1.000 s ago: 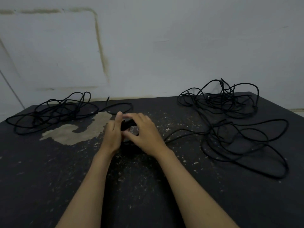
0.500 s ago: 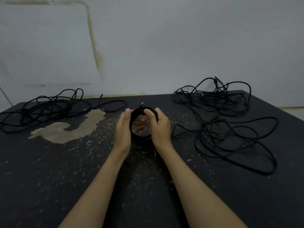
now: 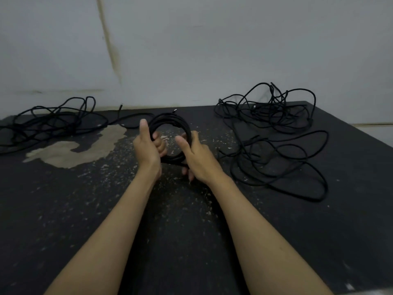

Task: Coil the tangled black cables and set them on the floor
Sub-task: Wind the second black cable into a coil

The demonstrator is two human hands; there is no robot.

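Note:
A round coil of black cable (image 3: 170, 122) stands upright between my two hands in the middle of the dark floor. My left hand (image 3: 147, 145) grips its left side, thumb up and fingers curled through the ring. My right hand (image 3: 194, 152) grips the right and lower side. A small plug tip sticks out at the coil's top. A tangled heap of black cable (image 3: 274, 133) lies to the right, one strand running toward the coil. Another tangle (image 3: 51, 122) lies at the far left.
The floor (image 3: 106, 209) is a dark, scuffed surface with pale flecks and a bare tan patch (image 3: 70, 152) left of my hands. A grey wall (image 3: 212, 50) rises behind it. The dark surface ends in an edge at the right.
The hands spread apart and the cable, bunched small between them a second ago, now shows as an open upright ring. The camera moved closer and tilted slightly.

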